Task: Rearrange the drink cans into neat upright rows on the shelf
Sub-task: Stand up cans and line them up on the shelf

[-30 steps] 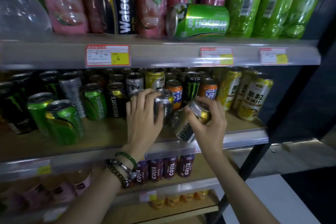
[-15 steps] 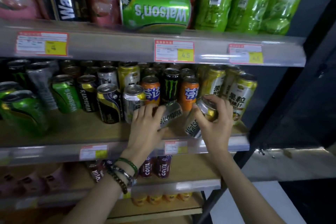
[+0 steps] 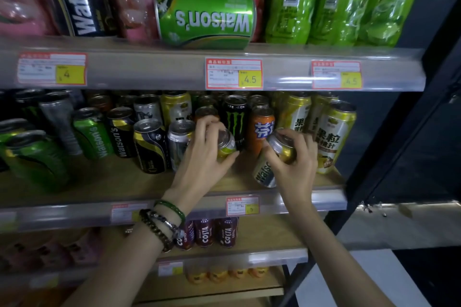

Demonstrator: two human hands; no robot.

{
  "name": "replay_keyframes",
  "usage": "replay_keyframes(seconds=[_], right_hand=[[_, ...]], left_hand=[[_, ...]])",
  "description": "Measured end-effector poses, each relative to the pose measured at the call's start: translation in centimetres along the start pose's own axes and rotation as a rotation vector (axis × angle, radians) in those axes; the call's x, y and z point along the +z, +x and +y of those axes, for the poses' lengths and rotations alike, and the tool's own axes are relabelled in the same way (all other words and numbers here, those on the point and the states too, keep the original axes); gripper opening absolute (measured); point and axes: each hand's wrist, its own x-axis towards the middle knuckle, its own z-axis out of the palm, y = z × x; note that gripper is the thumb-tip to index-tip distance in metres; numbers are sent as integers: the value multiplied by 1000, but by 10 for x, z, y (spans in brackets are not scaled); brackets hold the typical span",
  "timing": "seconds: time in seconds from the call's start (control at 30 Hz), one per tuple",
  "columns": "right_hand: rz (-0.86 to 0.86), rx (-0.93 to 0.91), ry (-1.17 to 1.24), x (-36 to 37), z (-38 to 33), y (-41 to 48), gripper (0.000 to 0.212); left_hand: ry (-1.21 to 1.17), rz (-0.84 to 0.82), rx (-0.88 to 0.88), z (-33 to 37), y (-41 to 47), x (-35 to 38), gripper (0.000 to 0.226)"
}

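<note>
Indoors, wooden shelf point(image 3: 119, 182); left fingers point(image 3: 210, 124) clasp yellow can point(image 3: 225, 149); right fingers point(image 3: 301, 141) clasp gold can point(image 3: 265, 173).

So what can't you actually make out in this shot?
All in the head view:
- The can in the left hand: label hidden by that hand.
- The Watson's can in the right hand: mostly covered by the hand.
- Back-row cans: hidden behind the front cans.
- Price tag small print: too small.
- Bottles on the top shelf: cut off by the upper edge.
</note>
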Motion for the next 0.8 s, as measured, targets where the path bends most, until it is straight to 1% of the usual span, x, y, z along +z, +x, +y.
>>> replay_keyframes(seconds=[0.1,0.23,0.4,0.53,0.6,0.67,0.73,0.8], right_hand=[[-12,-9,0,3,-1,2,39],[-6,-30,-44,-1,1,5,39],[13,-49,-52,-10,7,9,36],[19,-40,-61,-19,12,10,41],[22,-44,-68,-22,13,7,44],[35,-65,-79,-24,14,3,42],[49,-88,-80,-27,16,0,39],[61,-98,-71,-30,17,1,38]], left_hand=[[90,-9,46,-1,8,4,39],[247,-6,105,-2,15,14,33],[362,4,140,9,16,26,34],[347,52,105,24,19,32,42],[318,12,158,37,23,40,52],[280,-80,213,50,31,52,65],[221,-180,174,56,39,66,70],[193,-208,118,57,43,78,66]])
